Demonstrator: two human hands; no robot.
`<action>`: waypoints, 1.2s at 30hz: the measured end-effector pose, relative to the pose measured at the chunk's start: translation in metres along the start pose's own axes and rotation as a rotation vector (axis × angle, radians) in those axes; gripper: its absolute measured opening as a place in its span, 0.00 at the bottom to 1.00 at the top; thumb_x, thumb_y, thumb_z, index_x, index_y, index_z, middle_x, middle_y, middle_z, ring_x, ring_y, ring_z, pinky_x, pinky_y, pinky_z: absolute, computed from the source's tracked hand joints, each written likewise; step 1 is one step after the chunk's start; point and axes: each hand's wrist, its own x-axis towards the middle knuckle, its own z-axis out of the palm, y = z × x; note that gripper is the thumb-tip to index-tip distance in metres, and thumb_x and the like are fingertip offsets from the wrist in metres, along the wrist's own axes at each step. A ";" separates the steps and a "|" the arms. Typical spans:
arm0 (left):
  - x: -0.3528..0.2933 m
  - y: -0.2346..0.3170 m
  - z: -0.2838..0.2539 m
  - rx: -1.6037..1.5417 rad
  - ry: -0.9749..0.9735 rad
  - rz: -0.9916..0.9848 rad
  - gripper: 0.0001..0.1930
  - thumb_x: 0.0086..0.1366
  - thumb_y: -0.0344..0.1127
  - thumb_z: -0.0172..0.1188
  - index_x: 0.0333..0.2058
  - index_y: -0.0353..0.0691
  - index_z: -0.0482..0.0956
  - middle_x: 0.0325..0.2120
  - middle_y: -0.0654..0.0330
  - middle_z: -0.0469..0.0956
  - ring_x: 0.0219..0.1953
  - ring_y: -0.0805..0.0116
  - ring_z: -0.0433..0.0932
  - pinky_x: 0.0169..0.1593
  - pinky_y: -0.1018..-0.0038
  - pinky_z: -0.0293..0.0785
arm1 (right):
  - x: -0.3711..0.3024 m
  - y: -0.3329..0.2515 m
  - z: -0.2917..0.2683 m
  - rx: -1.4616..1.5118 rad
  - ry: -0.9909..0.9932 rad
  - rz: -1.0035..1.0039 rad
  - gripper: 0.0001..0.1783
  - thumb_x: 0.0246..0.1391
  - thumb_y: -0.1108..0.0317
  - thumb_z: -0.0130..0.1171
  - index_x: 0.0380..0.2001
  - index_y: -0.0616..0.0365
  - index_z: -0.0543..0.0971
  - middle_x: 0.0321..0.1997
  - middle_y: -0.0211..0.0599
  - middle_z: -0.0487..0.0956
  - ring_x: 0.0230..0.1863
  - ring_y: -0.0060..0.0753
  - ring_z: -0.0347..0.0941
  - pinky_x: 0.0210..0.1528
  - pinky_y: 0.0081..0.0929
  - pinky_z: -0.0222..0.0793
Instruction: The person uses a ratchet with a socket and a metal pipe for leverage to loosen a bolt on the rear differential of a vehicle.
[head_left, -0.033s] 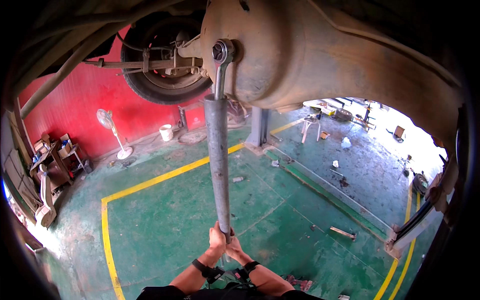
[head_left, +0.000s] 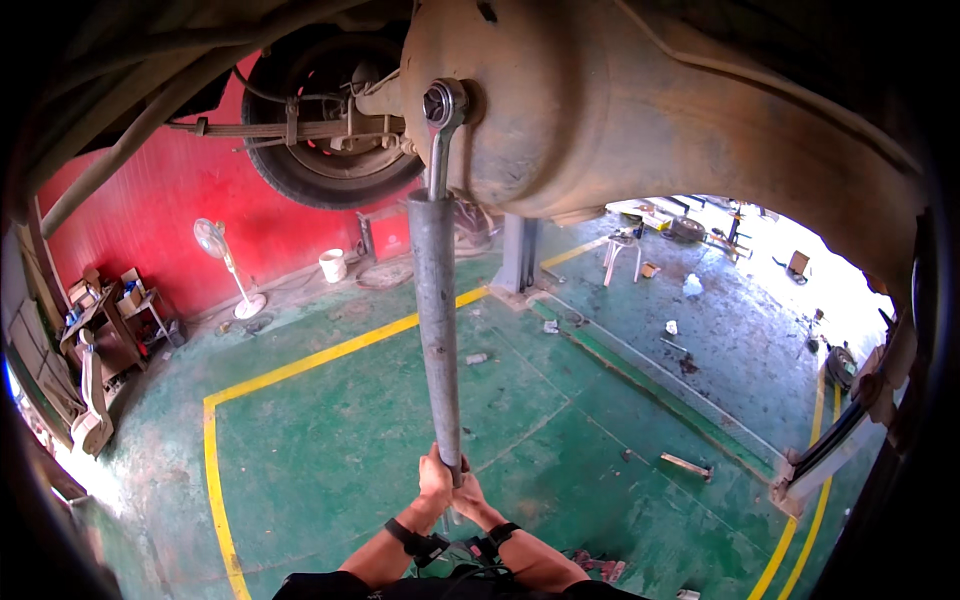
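- Left hand [head_left: 433, 480] and right hand [head_left: 473, 498] gripping a scuffed, cylindrical metal pipe [head_left: 435, 310], near 6 o'clock
- Shiny ring-headed wrench [head_left: 439, 160] in its 12 o'clock end, by the rounded, rust-brown axle housing [head_left: 550, 110]

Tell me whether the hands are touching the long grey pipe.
Touching. The head view shows the left hand and right hand wrapped around the lower end of the grey pipe, without a visible gap.

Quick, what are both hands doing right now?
Left hand: closed, holding the metal pipe near its lower end.
Right hand: closed, holding that end too.
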 end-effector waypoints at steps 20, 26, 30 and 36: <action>-0.018 0.003 0.007 0.009 -0.012 -0.021 0.19 0.68 0.47 0.40 0.27 0.38 0.68 0.17 0.53 0.71 0.20 0.59 0.71 0.22 0.65 0.66 | -0.015 0.002 -0.004 -0.044 -0.010 0.071 0.16 0.48 0.60 0.64 0.26 0.65 0.79 0.24 0.31 0.78 0.33 0.20 0.73 0.34 0.30 0.67; -0.025 0.004 0.010 0.021 -0.022 -0.009 0.19 0.68 0.47 0.39 0.28 0.38 0.68 0.17 0.53 0.71 0.20 0.59 0.71 0.23 0.66 0.67 | -0.021 -0.005 -0.007 -0.049 -0.024 0.123 0.16 0.48 0.60 0.65 0.28 0.64 0.80 0.26 0.31 0.80 0.35 0.20 0.74 0.35 0.29 0.68; -0.027 0.006 0.012 -0.001 -0.012 -0.020 0.19 0.68 0.47 0.39 0.28 0.38 0.68 0.17 0.53 0.71 0.20 0.59 0.71 0.23 0.66 0.67 | -0.024 -0.009 -0.008 -0.041 -0.028 0.104 0.16 0.47 0.59 0.66 0.29 0.63 0.80 0.26 0.31 0.80 0.35 0.19 0.74 0.36 0.28 0.68; -0.026 0.001 0.012 0.002 -0.013 -0.007 0.19 0.68 0.47 0.39 0.28 0.38 0.68 0.17 0.53 0.71 0.20 0.59 0.71 0.24 0.66 0.67 | -0.025 -0.001 -0.009 0.003 -0.031 0.113 0.15 0.48 0.61 0.65 0.29 0.63 0.80 0.27 0.30 0.80 0.35 0.19 0.73 0.34 0.28 0.68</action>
